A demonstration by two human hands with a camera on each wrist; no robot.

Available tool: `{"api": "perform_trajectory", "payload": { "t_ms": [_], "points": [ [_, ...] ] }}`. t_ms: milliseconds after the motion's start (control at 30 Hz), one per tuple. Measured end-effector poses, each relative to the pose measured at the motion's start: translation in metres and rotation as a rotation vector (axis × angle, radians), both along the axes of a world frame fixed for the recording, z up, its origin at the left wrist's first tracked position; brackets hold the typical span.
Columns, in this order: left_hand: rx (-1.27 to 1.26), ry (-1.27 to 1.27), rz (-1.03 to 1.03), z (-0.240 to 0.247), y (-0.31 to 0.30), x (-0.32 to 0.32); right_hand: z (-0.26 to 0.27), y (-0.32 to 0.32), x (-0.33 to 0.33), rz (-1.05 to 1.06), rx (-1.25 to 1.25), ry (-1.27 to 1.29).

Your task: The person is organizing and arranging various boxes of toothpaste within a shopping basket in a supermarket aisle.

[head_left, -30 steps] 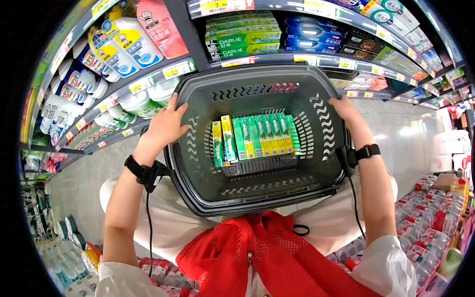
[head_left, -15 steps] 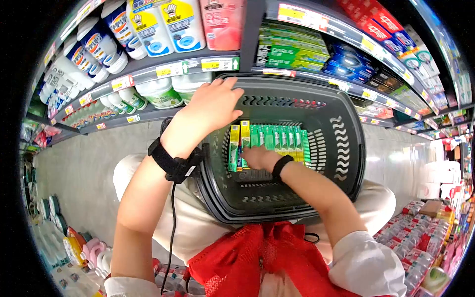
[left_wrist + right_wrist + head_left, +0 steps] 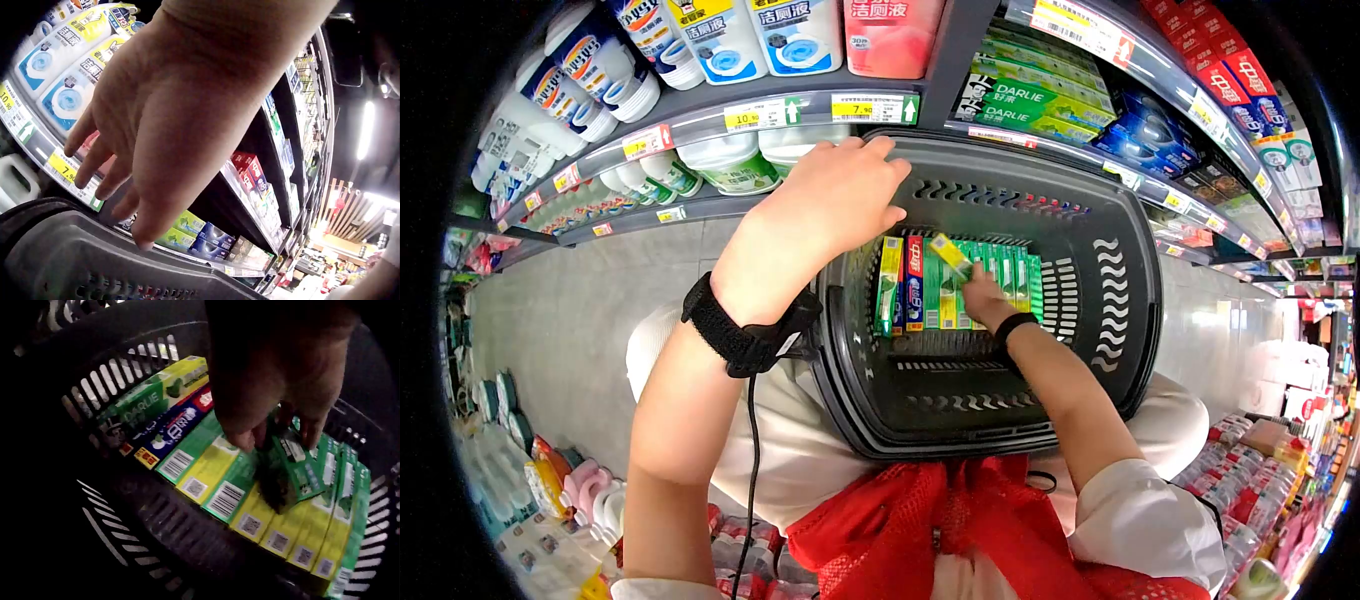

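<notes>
A dark basket (image 3: pixel 1100 400) rests across the person's lap, with a row of upright toothpaste boxes (image 3: pixel 948 300) inside. The right hand (image 3: pixel 988 298) pinches a green and yellow box (image 3: pixel 951 256), held tilted above the row; the right wrist view shows this box (image 3: pixel 297 478) under the fingers of the hand (image 3: pixel 281 375). At the row's left end stand a yellow-green box (image 3: pixel 889 285) and a red and blue box (image 3: pixel 914 285). The left hand (image 3: pixel 830 190) lies over the basket's upper left rim, fingers extended; in the left wrist view the hand (image 3: pixel 150 119) has its fingers spread above the rim.
Shelves beyond the basket hold white bottles (image 3: pixel 800 35), a pink bottle (image 3: pixel 887 40), DARLIE boxes (image 3: pixel 1040 95) and blue boxes (image 3: pixel 1145 130). Packed bottles (image 3: pixel 1240 470) stand at the lower right. Tiled floor (image 3: pixel 570 310) lies to the left.
The right hand went from the basket's right rim into the basket, and has lifted a green and yellow box up and rightward. A red and blue box is now exposed. The left hand moved along the rim.
</notes>
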State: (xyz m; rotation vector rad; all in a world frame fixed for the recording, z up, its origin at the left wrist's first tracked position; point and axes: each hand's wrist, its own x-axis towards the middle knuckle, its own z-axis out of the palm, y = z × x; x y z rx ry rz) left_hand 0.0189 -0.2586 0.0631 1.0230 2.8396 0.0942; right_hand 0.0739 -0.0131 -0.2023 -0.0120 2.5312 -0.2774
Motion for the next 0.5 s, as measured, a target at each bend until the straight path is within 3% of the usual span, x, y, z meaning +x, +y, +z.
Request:
{"api": "perform_trajectory", "payload": {
  "t_ms": [67,100,167,200,267,300,333,367,400,433,500],
  "points": [
    [-0.009,-0.018,-0.010,0.000,0.003,0.000,-0.002,0.014,-0.002,0.388,0.484,-0.242],
    [-0.015,-0.030,-0.014,0.001,0.004,0.000,0.002,0.013,-0.001,0.385,0.483,-0.243],
    [-0.008,-0.016,-0.005,-0.001,0.005,-0.002,0.019,0.004,0.001,0.138,0.580,-0.237],
    [0.000,-0.002,0.008,-0.003,0.005,-0.003,0.044,-0.009,0.000,0.289,0.533,-0.232],
    [-0.018,-0.022,0.044,-0.004,0.007,-0.005,-0.032,-0.018,-0.001,0.270,0.337,-0.068],
    [-0.037,-0.042,0.086,-0.004,0.008,-0.006,-0.003,-0.037,0.006,0.489,0.227,0.048],
    [-0.042,-0.037,0.082,-0.006,0.009,-0.008,-0.001,-0.056,-0.002,0.255,-0.119,-0.059],
    [-0.058,-0.079,0.094,-0.008,0.009,-0.008,-0.029,-0.069,-0.002,0.344,-0.256,0.000],
    [-0.075,-0.122,0.104,-0.011,0.010,-0.009,-0.015,-0.090,-0.007,0.268,-0.166,-0.144],
    [-0.080,-0.117,0.100,-0.014,0.011,-0.009,-0.009,-0.097,-0.012,0.483,-0.008,-0.204],
    [-0.116,-0.123,0.072,-0.020,0.016,-0.009,-0.038,-0.098,-0.016,0.380,-0.038,-0.089]
  ]
}}
